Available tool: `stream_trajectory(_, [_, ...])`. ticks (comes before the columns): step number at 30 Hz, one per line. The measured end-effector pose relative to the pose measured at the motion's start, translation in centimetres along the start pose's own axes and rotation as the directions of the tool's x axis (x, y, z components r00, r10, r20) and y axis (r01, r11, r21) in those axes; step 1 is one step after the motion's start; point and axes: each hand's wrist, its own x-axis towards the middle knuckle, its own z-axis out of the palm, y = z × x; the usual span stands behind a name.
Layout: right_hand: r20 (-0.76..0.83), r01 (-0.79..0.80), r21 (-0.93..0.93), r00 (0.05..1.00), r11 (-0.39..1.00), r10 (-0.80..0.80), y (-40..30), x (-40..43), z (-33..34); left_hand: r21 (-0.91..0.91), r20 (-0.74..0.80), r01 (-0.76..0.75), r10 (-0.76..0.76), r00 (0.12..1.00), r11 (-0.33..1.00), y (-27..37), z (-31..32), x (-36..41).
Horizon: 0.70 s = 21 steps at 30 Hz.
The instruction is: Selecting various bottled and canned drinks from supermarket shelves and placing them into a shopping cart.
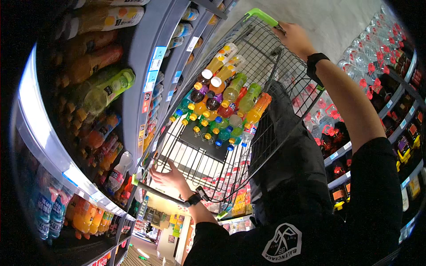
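A wire shopping cart [199, 173] with green corner pieces stands in front of me. My right hand [296, 38] grips its rim beside the green piece at the far end. Near the black push handle [159, 193], my left hand [169, 178] is held with fingers apart and nothing in them. Several plastic drink bottles lie in rows in the cart, among them an orange juice bottle [258, 108], a green-labelled bottle [234, 88] and a dark purple bottle [213, 102]. A dark panel [204, 141] shows in the basket near the bottle caps. Each wrist wears a black band.
Shelves of bottled drinks [109, 88] with a price-tag rail [154, 66] run close along the cart's left side. Large clear water bottles [366, 56] with red handles are stacked at right, above more shelves [339, 154]. Grey floor [309, 13] lies beyond the cart.
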Motion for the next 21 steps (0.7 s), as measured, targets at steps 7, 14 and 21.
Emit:
stream_trajectory(7, [0.025,-0.022,-0.126,0.999,0.992,0.026,-0.2,-0.3,-1.6,-0.634,0.509,0.748,-0.624,0.593,0.194,-0.9,-0.3,1.4])
stream_trajectory(14, [-0.017,-0.013,-0.042,1.000,0.999,0.012,0.6,1.2,-1.0,-0.512,0.794,0.822,-0.227,0.564,0.249,-4.6,0.1,2.3])
stream_trajectory(21, [-0.051,-0.003,-0.016,0.999,1.000,0.002,1.3,1.6,-1.3,-0.592,0.641,0.725,-0.339,0.688,0.351,-3.0,0.7,1.9])
